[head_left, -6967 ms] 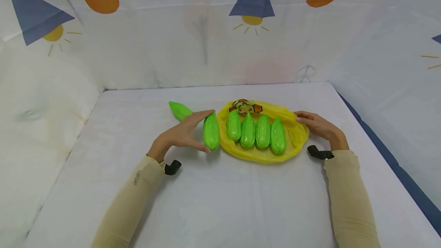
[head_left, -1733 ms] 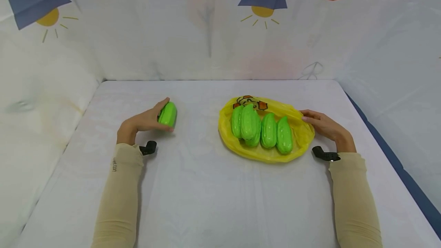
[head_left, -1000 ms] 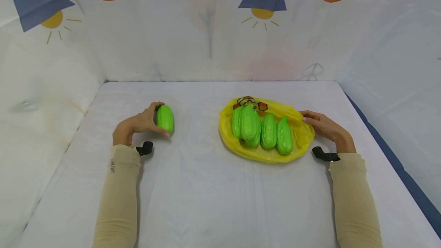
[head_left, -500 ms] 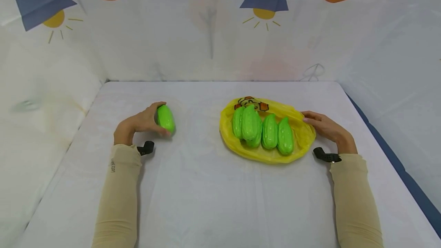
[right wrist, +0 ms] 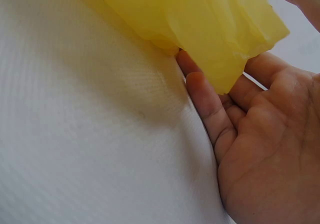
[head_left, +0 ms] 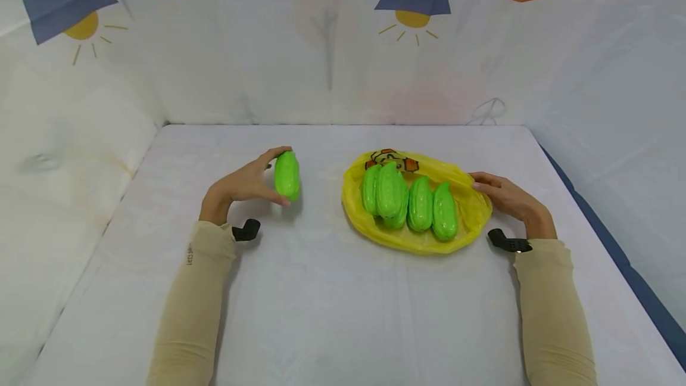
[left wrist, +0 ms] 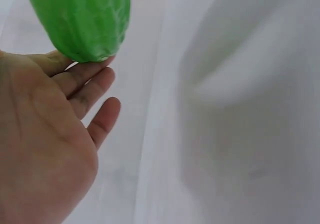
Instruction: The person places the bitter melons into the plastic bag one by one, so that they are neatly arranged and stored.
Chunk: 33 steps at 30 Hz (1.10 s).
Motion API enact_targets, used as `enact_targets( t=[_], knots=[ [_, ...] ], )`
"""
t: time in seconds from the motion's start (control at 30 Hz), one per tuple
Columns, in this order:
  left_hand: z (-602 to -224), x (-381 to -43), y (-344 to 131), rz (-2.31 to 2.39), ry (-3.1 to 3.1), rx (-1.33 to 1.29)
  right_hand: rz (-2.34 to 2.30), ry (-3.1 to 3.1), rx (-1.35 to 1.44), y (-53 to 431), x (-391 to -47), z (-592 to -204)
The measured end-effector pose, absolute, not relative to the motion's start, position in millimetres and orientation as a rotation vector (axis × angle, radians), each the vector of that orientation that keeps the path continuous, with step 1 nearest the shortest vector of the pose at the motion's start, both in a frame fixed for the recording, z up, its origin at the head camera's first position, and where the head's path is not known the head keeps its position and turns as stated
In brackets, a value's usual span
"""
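In the head view my left hand (head_left: 243,182) pinches a bright green toy gourd (head_left: 287,176) at its two ends, just above the table left of the bag. The left wrist view shows the fingertips at the lower end of this gourd (left wrist: 82,19). A yellow plastic bag (head_left: 412,245) lies flat on the table, its mouth spread round several similar green gourds (head_left: 420,204), one resting on top of others. My right hand (head_left: 504,198) holds the right edge of the bag. Close up, the right wrist view has the yellow plastic (right wrist: 215,34) between thumb and fingers.
A white-covered table (head_left: 332,302) spans the space, bounded at the back by a white printed cloth (head_left: 257,58). Black wrist devices sit at the left wrist (head_left: 246,230) and the right wrist (head_left: 508,241). A printed cartoon figure (head_left: 393,160) shows on the bag.
The gourd earlier held beside the bag now lies on the others inside it. My left hand took hold of the far-left gourd and has carried it rightward. My right hand stays at the bag's edge.
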<state>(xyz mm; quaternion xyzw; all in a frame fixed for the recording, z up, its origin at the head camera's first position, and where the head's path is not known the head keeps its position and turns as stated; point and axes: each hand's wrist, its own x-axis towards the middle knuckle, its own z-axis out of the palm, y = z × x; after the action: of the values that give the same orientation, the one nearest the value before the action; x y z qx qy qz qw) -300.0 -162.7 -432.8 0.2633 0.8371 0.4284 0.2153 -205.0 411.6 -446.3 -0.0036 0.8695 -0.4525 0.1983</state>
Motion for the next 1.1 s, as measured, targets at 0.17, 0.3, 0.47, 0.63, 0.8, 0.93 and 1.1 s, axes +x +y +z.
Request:
enact_targets(
  t=[0.17,0.3,0.47,0.63,0.8,0.93,1.1],
  knots=[
    [-430.5,-294.9,-144.0,1.21,2.289,0.81,-1.248,2.444,-0.027,412.4,-205.6,-447.7],
    [-429.6,-292.7,-133.8,1.2,2.283,0.844,-1.253,2.445,-0.037,413.4,-205.9,-447.5],
    [-428.1,-289.5,-122.3,1.206,2.277,0.868,-1.264,2.441,-0.012,413.4,-205.7,-446.7],
    [-425.9,-285.4,-104.8,1.172,2.306,0.889,-1.247,2.443,0.004,412.3,-205.4,-448.0],
    [-419.9,-286.7,-81.8,1.165,2.329,0.976,-1.245,2.451,0.01,412.2,-203.9,-449.9],
    [-413.0,-286.2,-65.4,1.162,2.327,1.033,-1.265,2.445,-0.004,412.3,-204.1,-450.0],
    [-406.6,-278.5,-40.1,1.119,2.31,1.144,-1.309,2.432,-0.035,413.9,-204.1,-449.8]
  ],
)
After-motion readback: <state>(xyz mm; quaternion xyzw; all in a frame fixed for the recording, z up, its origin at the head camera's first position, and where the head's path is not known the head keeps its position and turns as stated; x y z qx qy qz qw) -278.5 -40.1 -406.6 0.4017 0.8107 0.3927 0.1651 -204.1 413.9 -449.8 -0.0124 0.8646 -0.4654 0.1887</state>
